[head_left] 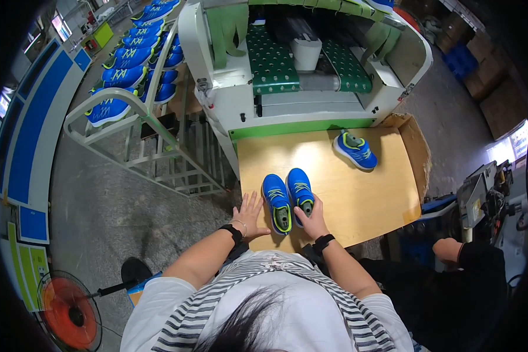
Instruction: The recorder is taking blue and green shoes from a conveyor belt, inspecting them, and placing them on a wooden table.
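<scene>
Two blue sneakers with lime-green trim stand side by side on a wooden table, toes pointing away from me. Each has a grey-green shoe last inside. My right hand is closed around the heel end of the right sneaker. Beside the left sneaker, my left hand rests palm down near the table's edge, its fingers spread and nothing in it. A third blue sneaker lies apart at the far right of the table, also with a last in it.
Behind the table stands a white machine with two green perforated belts. A metal rack at the left carries several blue sneakers. Cardboard edges the table's right side. Another person's hand is at the right; a fan stands lower left.
</scene>
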The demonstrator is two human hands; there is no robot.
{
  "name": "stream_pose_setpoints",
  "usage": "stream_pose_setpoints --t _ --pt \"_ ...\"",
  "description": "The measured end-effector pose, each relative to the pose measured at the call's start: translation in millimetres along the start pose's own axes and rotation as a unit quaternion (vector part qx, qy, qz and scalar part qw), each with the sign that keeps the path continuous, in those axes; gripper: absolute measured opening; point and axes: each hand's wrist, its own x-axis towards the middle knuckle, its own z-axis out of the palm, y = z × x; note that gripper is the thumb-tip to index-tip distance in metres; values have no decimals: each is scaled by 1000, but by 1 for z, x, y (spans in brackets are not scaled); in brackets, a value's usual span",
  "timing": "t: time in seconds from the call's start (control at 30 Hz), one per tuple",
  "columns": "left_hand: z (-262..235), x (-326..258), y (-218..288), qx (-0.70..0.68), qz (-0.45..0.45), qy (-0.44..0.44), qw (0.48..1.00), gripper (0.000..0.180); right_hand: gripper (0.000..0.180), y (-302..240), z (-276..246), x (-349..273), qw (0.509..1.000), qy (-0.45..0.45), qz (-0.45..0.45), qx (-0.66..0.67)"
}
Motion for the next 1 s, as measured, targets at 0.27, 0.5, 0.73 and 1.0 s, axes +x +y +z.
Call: stream_pose_setpoints --t 0.27,0.5,0.73,1.0 --pt "-1 -3 0 -6 0 0 1000 117 73 49 -86 132 981 145 33 -121" --pt "8 -8 -8 -33 1 -1 999 114 80 78 -138 265 941 119 305 84" --pt "14 1 -12 -35 19 35 999 114 25 102 -127 230 995 29 57 -75" --pt "5 2 -5 -10 8 23 1000 117 31 -17 -89 56 966 -237 57 82"
